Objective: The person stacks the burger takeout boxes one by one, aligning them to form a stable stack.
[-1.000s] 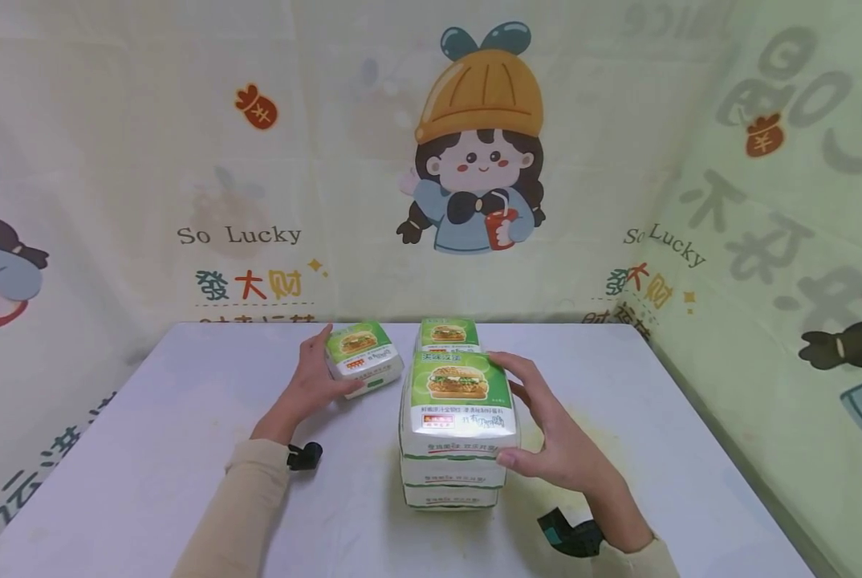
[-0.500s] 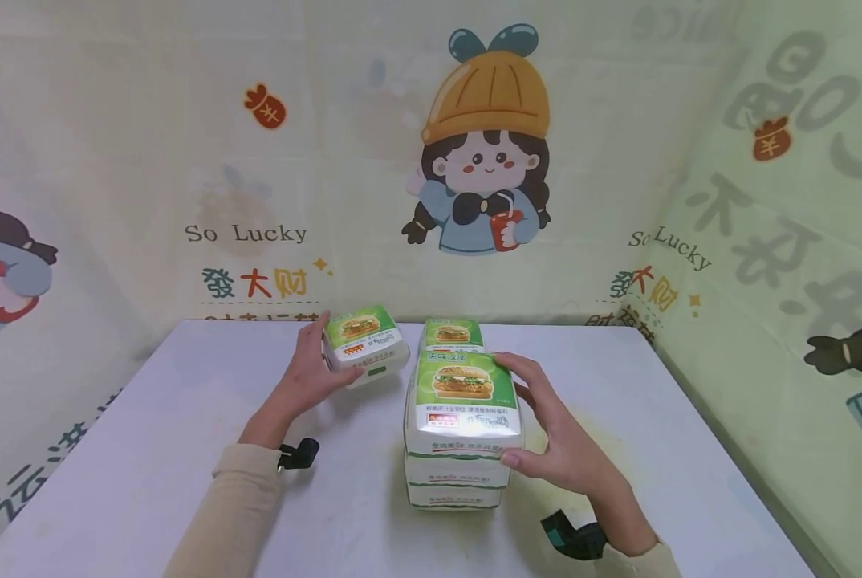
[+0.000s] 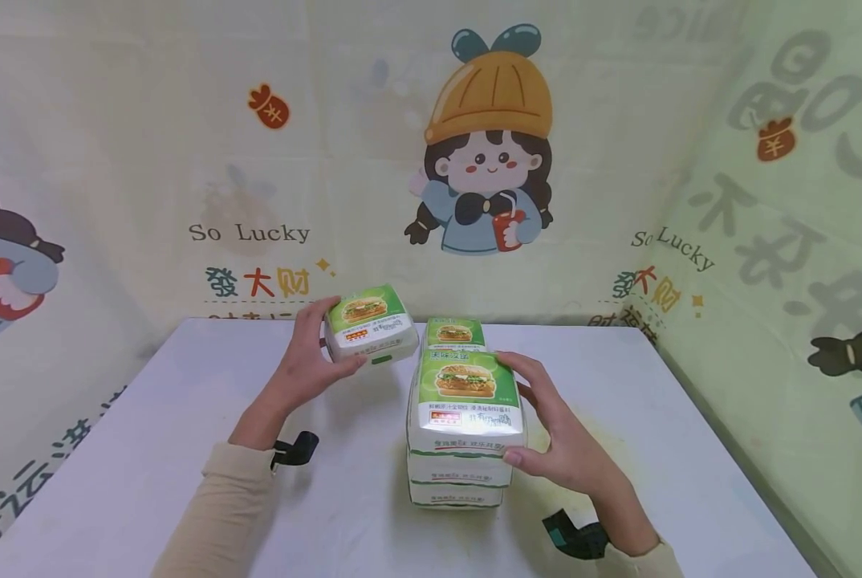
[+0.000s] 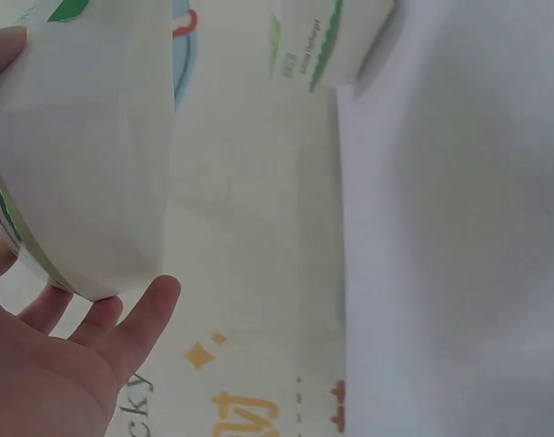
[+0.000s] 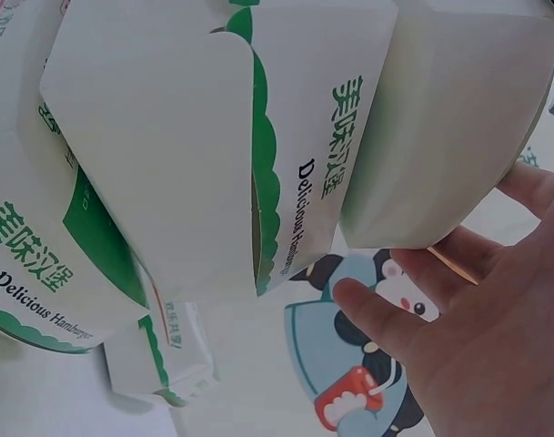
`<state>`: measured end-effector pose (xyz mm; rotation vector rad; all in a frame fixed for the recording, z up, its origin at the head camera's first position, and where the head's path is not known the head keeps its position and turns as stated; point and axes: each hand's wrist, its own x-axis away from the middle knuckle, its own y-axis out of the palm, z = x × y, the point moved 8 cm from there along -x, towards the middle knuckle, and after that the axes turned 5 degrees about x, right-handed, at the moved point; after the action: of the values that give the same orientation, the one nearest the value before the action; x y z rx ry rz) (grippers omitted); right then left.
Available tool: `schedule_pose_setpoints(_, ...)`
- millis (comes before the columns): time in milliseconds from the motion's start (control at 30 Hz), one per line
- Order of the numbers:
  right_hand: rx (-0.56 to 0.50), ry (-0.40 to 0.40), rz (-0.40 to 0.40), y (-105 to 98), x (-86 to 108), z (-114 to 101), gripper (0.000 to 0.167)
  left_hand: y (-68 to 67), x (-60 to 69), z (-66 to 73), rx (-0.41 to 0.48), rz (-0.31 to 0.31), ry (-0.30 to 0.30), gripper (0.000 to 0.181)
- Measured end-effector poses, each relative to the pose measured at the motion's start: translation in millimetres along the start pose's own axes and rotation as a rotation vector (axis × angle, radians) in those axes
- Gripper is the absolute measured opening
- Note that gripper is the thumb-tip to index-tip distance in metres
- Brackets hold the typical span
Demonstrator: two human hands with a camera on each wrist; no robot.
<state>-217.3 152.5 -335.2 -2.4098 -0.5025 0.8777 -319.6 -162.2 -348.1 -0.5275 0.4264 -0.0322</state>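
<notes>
In the head view my left hand [image 3: 302,369] grips a green-and-white hamburger box [image 3: 371,321], raised above the table and slightly tilted. The left wrist view shows fingers under that box's white side [image 4: 85,191]. My right hand [image 3: 568,441] holds the right side of the top hamburger box [image 3: 467,397] on a stack, thumb at the front, fingers at the back. Below it sit a middle box [image 3: 460,468] and a bottom box [image 3: 456,495]. The right wrist view shows the stack sideways, fingertips against the top box [image 5: 449,118].
Just behind the stack is another hamburger box [image 3: 455,331], its lower part hidden. The white table [image 3: 344,498] ends at a printed cloth backdrop [image 3: 359,160]. A black wrist camera [image 3: 295,448] is on the left wrist, another [image 3: 575,536] on the right.
My left hand has lifted its hamburger box off the table, up and a little to the right. My right hand stays on the stack.
</notes>
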Motion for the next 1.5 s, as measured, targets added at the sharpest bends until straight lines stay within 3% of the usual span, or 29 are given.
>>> schedule_pose_setpoints(200, -0.005, -0.002, -0.001, -1, -0.4, -1, 0.099, -6.6, 0.9, 28.5, 0.036, 0.029, 0.101, 0.096)
schedule_pose_setpoints(333, -0.004, 0.009, 0.001, -1, 0.1, -1, 0.099, -11.7, -0.1, 45.3, 0.037, 0.048, 0.136, 0.095)
schedule_pose_setpoints(533, -0.002, 0.03, 0.005, -2, 0.3, -1, 0.098, -18.7, -1.3, 65.3, 0.079, 0.058, 0.17, 0.092)
schedule_pose_setpoints(733, -0.002, 0.026, 0.008, -1, 1.7, 2, 0.097, -19.9, 1.4, 81.6, 0.169, 0.039, 0.166, 0.086)
schedule_pose_setpoints(967, -0.014, 0.033, 0.013, -1, 2.2, 6, 0.098, -10.7, 8.9, 109.1, 0.231, -0.039, 0.226, 0.085)
schedule_pose_setpoints(1500, -0.013, 0.089, 0.035, 0, 0.4, 5, 0.104, 14.0, 31.3, 151.6, 0.208, -0.151, 0.367, 0.088)
